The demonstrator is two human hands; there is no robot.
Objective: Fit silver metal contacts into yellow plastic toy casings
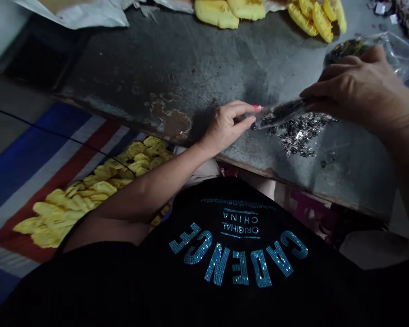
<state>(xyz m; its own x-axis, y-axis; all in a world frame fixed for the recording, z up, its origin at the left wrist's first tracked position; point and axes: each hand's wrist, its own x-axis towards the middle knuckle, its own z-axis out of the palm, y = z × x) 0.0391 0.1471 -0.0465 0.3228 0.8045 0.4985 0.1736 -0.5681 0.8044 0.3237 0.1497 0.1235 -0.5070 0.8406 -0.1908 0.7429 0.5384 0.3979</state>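
Note:
My left hand [230, 120] pinches one end of a clear plastic bag [282, 111] that has small dark pieces inside. A bit of red shows at that end, by my fingertips. At the other end of the same bag, my right hand [357, 88] is closed on it from above. Held slightly tilted, the bag is over a loose pile of small shiny dark pieces [300, 136] on the grey worktable [204, 68]. Their exact kind is too small to make out. Behind my right hand lies another clear bag [395, 52] with dark and yellowish contents.
Yellow moulded pieces [218, 13] lie along the table's far side, with more yellow hollow parts [316, 18] to their right. Dark scraps [395, 13] are at the far right corner. Below left, many yellow pieces [88, 195] rest on a striped sheet [54, 168]. A thin cable crosses there.

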